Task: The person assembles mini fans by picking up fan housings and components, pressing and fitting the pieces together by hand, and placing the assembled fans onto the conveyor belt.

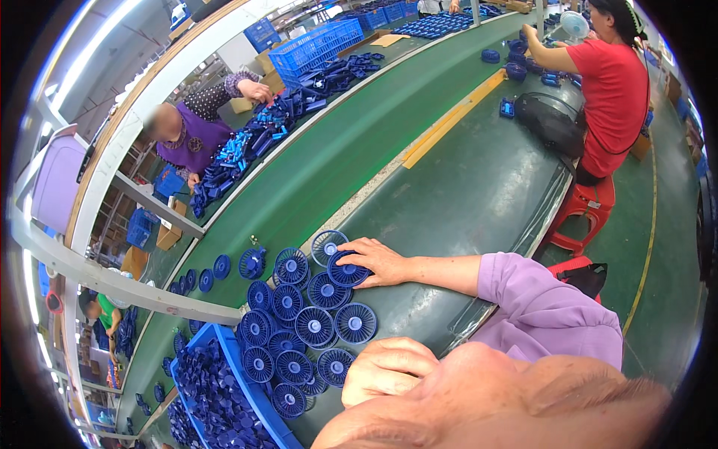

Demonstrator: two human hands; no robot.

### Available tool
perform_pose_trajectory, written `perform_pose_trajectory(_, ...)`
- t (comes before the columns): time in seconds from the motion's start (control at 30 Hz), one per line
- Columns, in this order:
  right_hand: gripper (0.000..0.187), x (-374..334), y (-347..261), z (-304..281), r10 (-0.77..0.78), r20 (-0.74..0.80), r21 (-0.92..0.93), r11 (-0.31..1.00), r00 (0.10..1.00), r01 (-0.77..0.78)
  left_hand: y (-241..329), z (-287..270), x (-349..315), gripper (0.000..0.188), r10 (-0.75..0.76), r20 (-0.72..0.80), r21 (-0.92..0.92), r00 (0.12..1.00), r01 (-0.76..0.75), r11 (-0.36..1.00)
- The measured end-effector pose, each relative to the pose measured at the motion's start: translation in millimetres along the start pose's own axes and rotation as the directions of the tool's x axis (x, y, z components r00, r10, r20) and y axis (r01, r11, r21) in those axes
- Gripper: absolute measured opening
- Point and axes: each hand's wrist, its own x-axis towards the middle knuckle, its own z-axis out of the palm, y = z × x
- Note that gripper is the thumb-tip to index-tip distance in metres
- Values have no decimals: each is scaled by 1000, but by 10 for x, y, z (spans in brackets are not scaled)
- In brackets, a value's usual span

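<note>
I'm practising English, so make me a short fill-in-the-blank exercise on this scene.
The right hand touches a round grille coloured ____.
The sleeve on that arm is pale ____.
The stool under the worker at upper right is ____.
The long strip on the table is ____.

Missing words: blue; purple; red; yellow.

Blue grille (347, 275) partly hidden by right hand (383, 262)
</note>
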Motion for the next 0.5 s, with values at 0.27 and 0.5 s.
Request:
perform_pose_trajectory(0.27, 64, 1, 2, 1, 2, 6, -9, 1000, 1000, -2, -20, -3, 10, 26, 31, 3, -5, 1000, -31, 999)
perform_pose_trajectory(0.5, 66, 1, 3, 10, 2, 0, -5, 1000, 1000, -2, -38, -7, 20, 25, 57, 5, -9, 998, -57, 998)
